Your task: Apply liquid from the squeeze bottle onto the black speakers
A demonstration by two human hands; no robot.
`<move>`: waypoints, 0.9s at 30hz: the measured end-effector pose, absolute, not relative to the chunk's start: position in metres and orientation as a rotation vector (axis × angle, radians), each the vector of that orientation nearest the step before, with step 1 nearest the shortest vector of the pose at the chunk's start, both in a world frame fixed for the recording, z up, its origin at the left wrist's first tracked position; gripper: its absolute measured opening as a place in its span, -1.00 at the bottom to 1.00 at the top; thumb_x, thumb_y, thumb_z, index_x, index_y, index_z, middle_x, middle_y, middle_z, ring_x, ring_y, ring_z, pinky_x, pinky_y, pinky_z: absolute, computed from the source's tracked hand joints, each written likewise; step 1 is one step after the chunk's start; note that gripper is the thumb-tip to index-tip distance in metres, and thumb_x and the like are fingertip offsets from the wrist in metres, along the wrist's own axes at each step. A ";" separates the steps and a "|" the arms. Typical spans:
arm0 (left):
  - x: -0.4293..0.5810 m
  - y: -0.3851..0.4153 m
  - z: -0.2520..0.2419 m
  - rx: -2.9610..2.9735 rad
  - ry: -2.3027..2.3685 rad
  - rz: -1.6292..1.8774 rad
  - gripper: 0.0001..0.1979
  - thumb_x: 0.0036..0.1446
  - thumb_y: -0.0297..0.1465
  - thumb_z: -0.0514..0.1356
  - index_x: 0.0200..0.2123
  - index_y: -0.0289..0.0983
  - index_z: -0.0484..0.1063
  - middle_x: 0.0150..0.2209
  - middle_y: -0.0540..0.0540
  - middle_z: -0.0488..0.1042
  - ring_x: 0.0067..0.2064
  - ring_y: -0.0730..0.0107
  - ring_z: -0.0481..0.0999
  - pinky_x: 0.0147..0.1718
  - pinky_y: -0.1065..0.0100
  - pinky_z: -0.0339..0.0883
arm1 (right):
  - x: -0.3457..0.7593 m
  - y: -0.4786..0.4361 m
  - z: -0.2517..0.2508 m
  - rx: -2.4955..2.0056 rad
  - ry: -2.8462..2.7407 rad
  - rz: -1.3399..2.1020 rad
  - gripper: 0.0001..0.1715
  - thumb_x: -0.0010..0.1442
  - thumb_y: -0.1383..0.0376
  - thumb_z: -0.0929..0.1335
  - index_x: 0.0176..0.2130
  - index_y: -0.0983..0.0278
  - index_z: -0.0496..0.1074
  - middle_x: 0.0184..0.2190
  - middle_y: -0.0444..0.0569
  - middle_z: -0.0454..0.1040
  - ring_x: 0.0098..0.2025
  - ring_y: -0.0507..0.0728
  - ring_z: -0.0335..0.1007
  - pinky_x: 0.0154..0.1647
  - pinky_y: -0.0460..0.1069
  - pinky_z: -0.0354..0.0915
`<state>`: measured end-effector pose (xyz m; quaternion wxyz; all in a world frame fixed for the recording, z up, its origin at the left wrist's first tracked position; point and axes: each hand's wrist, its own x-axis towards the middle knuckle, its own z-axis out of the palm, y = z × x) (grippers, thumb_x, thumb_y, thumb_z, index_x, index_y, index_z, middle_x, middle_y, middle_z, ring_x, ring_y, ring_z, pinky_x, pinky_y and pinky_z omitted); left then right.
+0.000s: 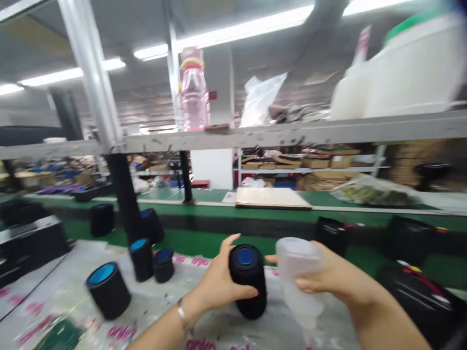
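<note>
Speakers [108,289] with blue tops stand at the left on the plastic sheet [73,291]. Near the middle the left hand [219,279] is closed around a black speaker [248,281], upright on the sheet. Just beside it, the right hand [323,277] grips a translucent plastic bottle [299,277], and further right black cases [419,296] lie blurred

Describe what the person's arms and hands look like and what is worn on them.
Both forearms are bare, with no sleeves in view and no gloves. The left hand has a thin silver bracelet around its wrist. The right hand shows no ring, watch or band. The nails on the fingers look short and unpainted, though the picture is blurred.
</note>
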<state>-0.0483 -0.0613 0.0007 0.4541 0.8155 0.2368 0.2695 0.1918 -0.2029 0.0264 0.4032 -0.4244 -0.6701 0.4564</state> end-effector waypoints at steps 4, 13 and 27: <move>-0.040 -0.048 -0.001 1.921 0.817 0.833 0.08 -0.18 -0.31 0.41 0.32 -0.08 -0.15 0.08 -0.16 0.45 0.05 0.13 0.55 0.17 0.09 0.34 | 0.190 -0.207 0.039 -0.960 -1.648 1.137 -0.07 0.26 -0.10 0.54 -0.06 0.71 0.21 -0.15 0.23 0.08 -0.12 -0.07 0.12 -0.17 -0.43 0.22; 0.008 0.031 0.009 2.131 1.289 1.062 -0.03 -0.04 -0.06 0.32 0.33 -0.17 -0.10 0.16 -0.30 0.40 0.15 -0.10 0.48 0.10 0.05 0.36 | 0.192 -0.217 0.052 -0.857 -1.671 1.138 -0.19 0.28 0.03 0.53 -0.19 0.72 0.17 -0.28 0.11 0.09 -0.24 -0.15 0.08 -0.26 -0.48 0.17; 0.022 0.081 -0.006 2.185 1.399 0.875 -0.02 -0.03 -0.08 0.31 0.31 -0.27 -0.12 0.14 -0.40 0.42 0.12 -0.12 0.50 0.02 0.07 0.41 | 0.201 -0.220 0.051 -0.873 -1.621 1.099 -0.23 0.27 0.07 0.54 -0.17 0.73 0.22 -0.25 0.12 0.10 -0.22 -0.14 0.11 -0.27 -0.49 0.18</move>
